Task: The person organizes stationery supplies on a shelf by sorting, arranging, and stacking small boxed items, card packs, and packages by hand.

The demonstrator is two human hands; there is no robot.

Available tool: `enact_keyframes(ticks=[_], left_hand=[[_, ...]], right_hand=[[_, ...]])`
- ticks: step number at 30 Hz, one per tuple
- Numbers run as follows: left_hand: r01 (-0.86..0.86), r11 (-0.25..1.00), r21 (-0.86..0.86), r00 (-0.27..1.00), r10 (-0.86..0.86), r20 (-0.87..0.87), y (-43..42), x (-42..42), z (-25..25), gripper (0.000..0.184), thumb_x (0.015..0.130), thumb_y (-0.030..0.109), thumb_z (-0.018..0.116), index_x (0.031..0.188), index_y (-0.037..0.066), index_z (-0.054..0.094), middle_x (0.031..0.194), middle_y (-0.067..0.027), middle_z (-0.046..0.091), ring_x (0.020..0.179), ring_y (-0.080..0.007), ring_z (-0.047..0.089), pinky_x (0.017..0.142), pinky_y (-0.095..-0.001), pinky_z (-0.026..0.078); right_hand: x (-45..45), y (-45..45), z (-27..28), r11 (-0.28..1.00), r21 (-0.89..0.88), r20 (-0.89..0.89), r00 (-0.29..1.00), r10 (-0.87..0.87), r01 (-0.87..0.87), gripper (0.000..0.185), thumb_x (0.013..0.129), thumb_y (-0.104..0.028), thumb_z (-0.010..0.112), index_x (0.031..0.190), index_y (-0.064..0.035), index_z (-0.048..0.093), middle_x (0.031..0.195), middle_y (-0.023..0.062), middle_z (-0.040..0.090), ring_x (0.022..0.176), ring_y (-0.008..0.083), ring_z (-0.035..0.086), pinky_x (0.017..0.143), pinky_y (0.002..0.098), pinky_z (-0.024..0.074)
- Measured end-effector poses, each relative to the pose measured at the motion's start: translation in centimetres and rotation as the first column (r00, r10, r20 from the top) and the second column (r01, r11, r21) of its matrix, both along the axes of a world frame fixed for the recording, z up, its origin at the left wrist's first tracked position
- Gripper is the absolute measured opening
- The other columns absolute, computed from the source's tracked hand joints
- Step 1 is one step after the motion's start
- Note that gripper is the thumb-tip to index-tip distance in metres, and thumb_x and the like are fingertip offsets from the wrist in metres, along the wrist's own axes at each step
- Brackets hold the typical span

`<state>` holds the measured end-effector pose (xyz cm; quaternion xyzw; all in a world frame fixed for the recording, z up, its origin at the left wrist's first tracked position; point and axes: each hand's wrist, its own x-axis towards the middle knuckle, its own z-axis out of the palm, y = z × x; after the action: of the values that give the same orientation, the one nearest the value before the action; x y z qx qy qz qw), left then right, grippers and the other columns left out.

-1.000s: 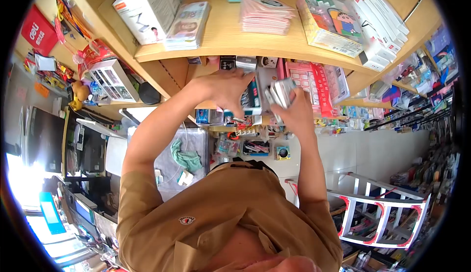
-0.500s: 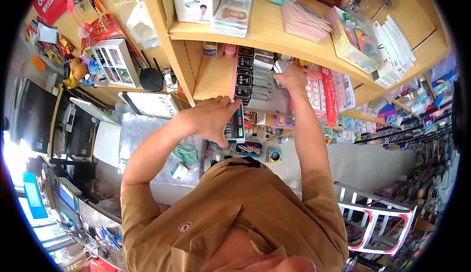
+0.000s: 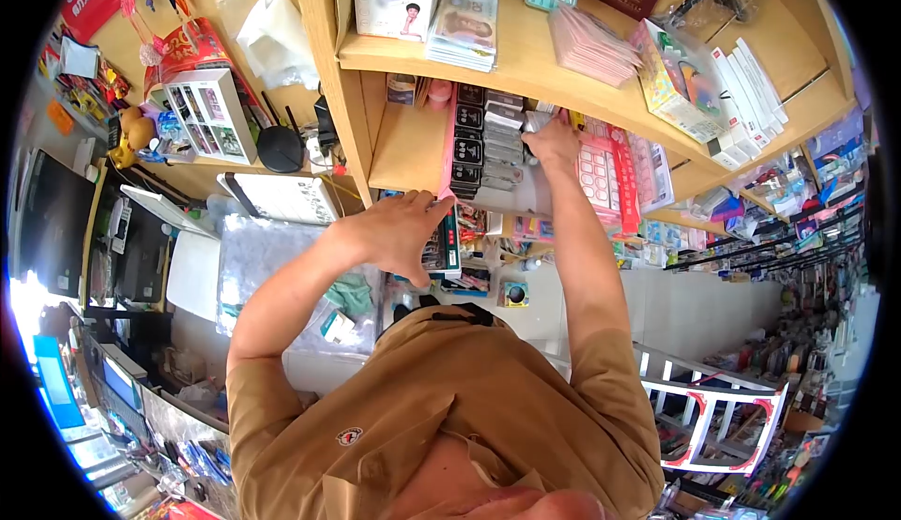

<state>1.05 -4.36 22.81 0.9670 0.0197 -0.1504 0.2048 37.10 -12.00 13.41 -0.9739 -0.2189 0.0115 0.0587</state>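
My left hand (image 3: pixel 399 231) is at the front edge of the shelf, thumb and fingers apart. A dark flat box (image 3: pixel 444 243) lies right beside its fingers, partly hidden by them. Deeper in the shelf, my right hand (image 3: pixel 556 145) has its fingers closed at a small pale pack (image 3: pixel 536 122) at the right end of a clear tray. Rows of black packs (image 3: pixel 467 151) and grey, clear-wrapped packs (image 3: pixel 502 149) fill the tray to the left of my right hand. Against my right wrist's far side are pink sheet packs (image 3: pixel 599 173) with a red strip.
The upper shelf board (image 3: pixel 526 74) overhangs my hands, bearing a stack of banknote-printed pads (image 3: pixel 466 27), pink cards (image 3: pixel 593 46) and a patterned box (image 3: pixel 676 84). A white stepladder (image 3: pixel 718 417) stands at lower right. A black router (image 3: pixel 281 148) sits at left.
The view has shifted slightly. My right hand's fingers have moved a little within the tray and sit lower over the pale pack. My left hand stays by the shelf edge.
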Motion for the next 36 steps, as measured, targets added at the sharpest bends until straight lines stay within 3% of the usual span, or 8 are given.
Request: enact_keyframes(ticks=[5, 8, 12, 14, 15, 24, 32, 36], left_hand=[[-0.01, 1.0, -0.013, 1.0, 0.01, 0.003, 0.4, -0.6, -0.3, 0.121, 0.063, 0.04, 0.088, 0.157, -0.006, 0.027, 0.15, -0.0281, 0.041, 0.14, -0.0401, 0.045, 0.114, -0.0457, 0.04], [-0.015, 1.0, -0.016, 1.0, 0.015, 0.003, 0.7, -0.6, -0.6, 0.119, 0.063, 0.04, 0.088, 0.156, -0.006, 0.028, 0.15, -0.0282, 0.041, 0.139, -0.0402, 0.045, 0.114, -0.0457, 0.04], [-0.001, 1.0, -0.013, 1.0, 0.0, -0.013, 0.8, -0.1, -0.5, 0.12, 0.063, 0.04, 0.088, 0.156, -0.006, 0.028, 0.148, -0.0276, 0.043, 0.137, -0.0407, 0.047, 0.113, -0.0457, 0.041], [0.023, 1.0, -0.013, 0.999, -0.023, -0.024, 0.6, 0.5, -0.7, 0.121, 0.063, 0.04, 0.088, 0.157, -0.006, 0.027, 0.147, -0.0272, 0.044, 0.136, -0.0407, 0.047, 0.113, -0.0457, 0.042], [0.039, 0.999, -0.01, 0.999, -0.039, -0.032, 0.6, 0.8, -0.7, 0.121, 0.063, 0.04, 0.088, 0.157, -0.005, 0.026, 0.146, -0.0268, 0.045, 0.136, -0.0407, 0.048, 0.112, -0.0456, 0.042], [0.049, 0.998, -0.03, 0.996, -0.051, -0.077, -0.8, 1.9, -0.1, 0.124, 0.063, 0.042, 0.089, 0.16, 0.0, 0.024, 0.145, -0.0273, 0.045, 0.133, -0.0437, 0.05, 0.11, -0.0478, 0.043], [0.072, 0.997, -0.008, 0.997, -0.072, 0.032, -0.8, 1.2, -1.1, 0.122, 0.063, 0.04, 0.088, 0.158, -0.003, 0.025, 0.146, -0.0274, 0.044, 0.135, -0.0416, 0.048, 0.113, -0.0449, 0.041], [0.058, 0.998, -0.026, 0.998, -0.058, -0.009, -0.7, 0.7, -1.1, 0.122, 0.064, 0.041, 0.088, 0.158, -0.005, 0.025, 0.147, -0.0274, 0.044, 0.135, -0.0409, 0.048, 0.113, -0.0444, 0.041]], right_hand=[[-2.1, -2.0, 2.1, 1.0, 0.021, 0.023, 0.999, 0.023, -0.024, 0.082, 0.071, -0.048, 0.081, 0.134, 0.0005, 0.059, 0.128, 0.0212, 0.068, 0.119, 0.0391, 0.065, 0.101, 0.0461, 0.0527], [-5.5, -5.6, 4.3, 0.996, 0.091, 0.055, 0.998, 0.016, -0.021, 0.069, 0.073, -0.05, 0.078, 0.115, 0.0036, 0.065, 0.114, 0.0267, 0.072, 0.107, 0.0411, 0.07, 0.092, 0.048, 0.056], [-9.8, -9.4, 5.1, 0.997, 0.072, -0.043, 0.999, 0.029, -0.026, 0.067, 0.072, -0.047, 0.08, 0.113, 0.0037, 0.065, 0.109, 0.0288, 0.072, 0.105, 0.0431, 0.069, 0.091, 0.0488, 0.0563], [-11.6, -10.6, 3.6, 0.995, 0.082, 0.058, 0.997, 0.044, -0.049, 0.062, 0.072, -0.045, 0.08, 0.107, 0.0044, 0.064, 0.105, 0.0273, 0.071, 0.102, 0.0443, 0.068, 0.089, 0.0502, 0.0563], [-12.4, -11.0, 2.6, 0.99, 0.111, 0.195, 0.979, 0.064, -0.087, 0.058, 0.071, -0.043, 0.082, 0.102, 0.0039, 0.064, 0.1, 0.0245, 0.07, 0.099, 0.044, 0.067, 0.087, 0.052, 0.0554], [-13.8, -11.3, 0.0, 0.994, 0.069, 0.199, 0.978, 0.07, -0.085, 0.055, 0.072, -0.038, 0.084, 0.106, -0.0003, 0.064, 0.118, 0.0186, 0.064, 0.108, 0.037, 0.065, 0.09, 0.0495, 0.0537], [-11.9, -9.2, -1.7, 0.999, -0.02, 0.078, 0.997, 0.029, -0.028, 0.056, 0.073, -0.04, 0.084, 0.11, -0.0037, 0.062, 0.107, 0.0134, 0.07, 0.096, 0.0322, 0.071, 0.088, 0.0461, 0.0546], [-11.9, -8.9, -2.3, 0.997, 0.068, 0.126, 0.992, 0.017, -0.026, 0.056, 0.071, -0.039, 0.086, 0.109, -0.0047, 0.062, 0.103, 0.0135, 0.071, 0.093, 0.0315, 0.072, 0.088, 0.0448, 0.0551]])
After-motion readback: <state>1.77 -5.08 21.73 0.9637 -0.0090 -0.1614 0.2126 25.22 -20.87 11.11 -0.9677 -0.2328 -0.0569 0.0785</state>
